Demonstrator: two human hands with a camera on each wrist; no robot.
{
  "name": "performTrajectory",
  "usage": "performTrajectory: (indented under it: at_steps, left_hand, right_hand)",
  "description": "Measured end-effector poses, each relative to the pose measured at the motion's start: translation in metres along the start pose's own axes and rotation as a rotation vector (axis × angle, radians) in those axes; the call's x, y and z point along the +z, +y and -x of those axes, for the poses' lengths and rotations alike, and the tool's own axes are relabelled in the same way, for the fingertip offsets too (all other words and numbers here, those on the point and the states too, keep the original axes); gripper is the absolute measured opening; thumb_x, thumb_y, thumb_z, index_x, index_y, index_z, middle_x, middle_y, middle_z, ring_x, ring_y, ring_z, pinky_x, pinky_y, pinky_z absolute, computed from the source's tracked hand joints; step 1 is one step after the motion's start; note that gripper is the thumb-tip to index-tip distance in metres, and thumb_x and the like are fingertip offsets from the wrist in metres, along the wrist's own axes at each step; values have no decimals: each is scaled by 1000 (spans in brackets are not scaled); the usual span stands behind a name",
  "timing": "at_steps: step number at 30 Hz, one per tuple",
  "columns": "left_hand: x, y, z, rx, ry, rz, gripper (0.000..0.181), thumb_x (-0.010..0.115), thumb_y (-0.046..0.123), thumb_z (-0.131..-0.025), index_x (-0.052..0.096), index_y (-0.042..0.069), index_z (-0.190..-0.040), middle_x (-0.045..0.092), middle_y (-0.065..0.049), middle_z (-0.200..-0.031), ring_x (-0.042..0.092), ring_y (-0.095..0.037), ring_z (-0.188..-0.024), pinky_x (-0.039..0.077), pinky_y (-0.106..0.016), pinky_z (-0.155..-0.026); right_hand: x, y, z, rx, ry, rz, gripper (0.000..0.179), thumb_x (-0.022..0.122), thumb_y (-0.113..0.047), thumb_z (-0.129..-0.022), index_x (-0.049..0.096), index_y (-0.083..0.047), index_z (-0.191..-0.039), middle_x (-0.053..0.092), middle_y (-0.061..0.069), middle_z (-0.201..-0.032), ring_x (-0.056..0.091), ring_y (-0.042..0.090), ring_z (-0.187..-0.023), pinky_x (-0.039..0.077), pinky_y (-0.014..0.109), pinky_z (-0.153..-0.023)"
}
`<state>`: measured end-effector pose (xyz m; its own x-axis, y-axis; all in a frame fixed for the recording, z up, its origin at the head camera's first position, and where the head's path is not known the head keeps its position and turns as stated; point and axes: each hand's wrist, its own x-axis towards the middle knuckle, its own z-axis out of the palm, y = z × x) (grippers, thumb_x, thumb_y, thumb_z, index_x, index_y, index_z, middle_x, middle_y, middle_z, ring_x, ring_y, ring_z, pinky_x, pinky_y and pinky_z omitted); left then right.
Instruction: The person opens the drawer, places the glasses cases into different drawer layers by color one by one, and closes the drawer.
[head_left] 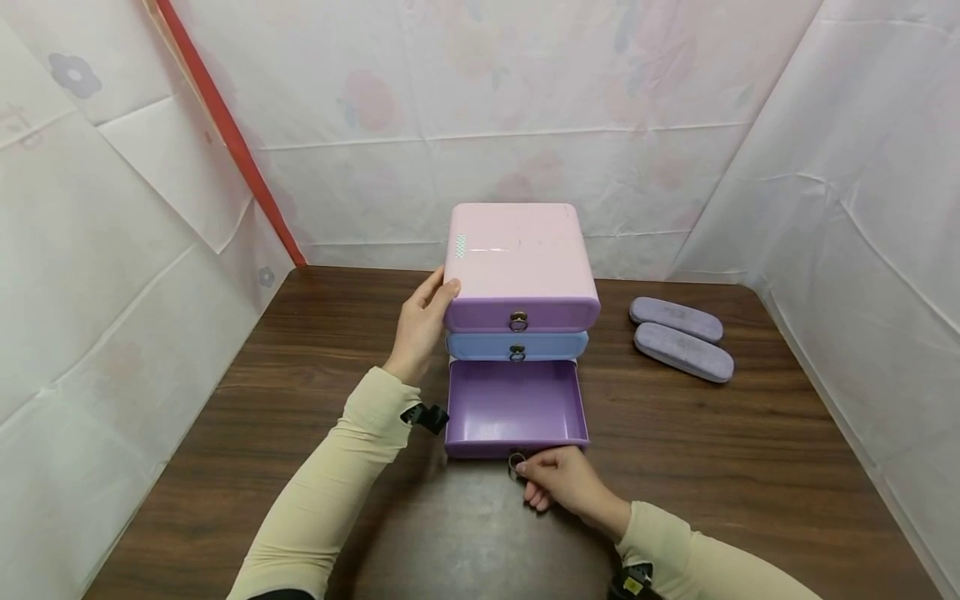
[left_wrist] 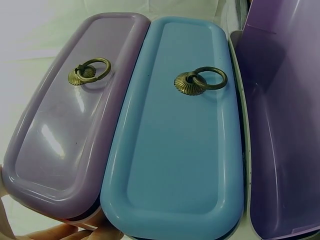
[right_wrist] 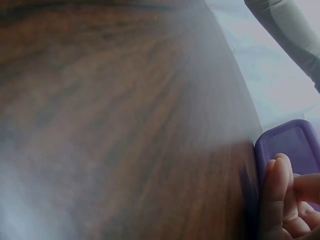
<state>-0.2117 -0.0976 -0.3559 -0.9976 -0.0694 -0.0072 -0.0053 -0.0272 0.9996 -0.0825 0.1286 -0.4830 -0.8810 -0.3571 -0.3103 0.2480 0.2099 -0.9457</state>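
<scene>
A small drawer cabinet with a pink top (head_left: 517, 250) stands mid-table. Its upper purple drawer (left_wrist: 65, 110) and blue drawer (left_wrist: 172, 130) are closed, each with a brass-coloured ring pull. The bottom purple drawer (head_left: 516, 404) is pulled out towards me, and its inside is bare. My left hand (head_left: 422, 325) rests against the cabinet's upper left side, thumb near the top front corner and fingers along the side. At the bottom drawer's front, my right hand (head_left: 566, 482) pinches its ring pull (head_left: 516, 465) between thumb and index finger. In the right wrist view, the fingers partly cover the drawer front (right_wrist: 290, 142).
Two grey-purple oblong cases (head_left: 677, 318) (head_left: 684, 353) lie side by side to the cabinet's right. The dark wooden table (head_left: 765, 467) is enclosed by pale sheets (head_left: 465, 100) at the back and both sides. A red strip (head_left: 232, 137) runs down the back left corner.
</scene>
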Motion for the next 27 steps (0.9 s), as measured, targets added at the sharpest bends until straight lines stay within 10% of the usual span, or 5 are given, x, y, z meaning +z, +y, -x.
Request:
performTrajectory:
  at_steps: [27]
  left_hand:
    - [-1, -1, 0, -7, -13, 8, 58, 60, 40, -95, 43, 25, -149, 47, -3, -150, 53, -22, -125, 44, -39, -107]
  right_hand:
    - [1, 3, 7, 6, -25, 20, 30, 63, -18, -94, 72, 10, -100, 70, 9, -65, 61, 8, -52, 55, 26, -51]
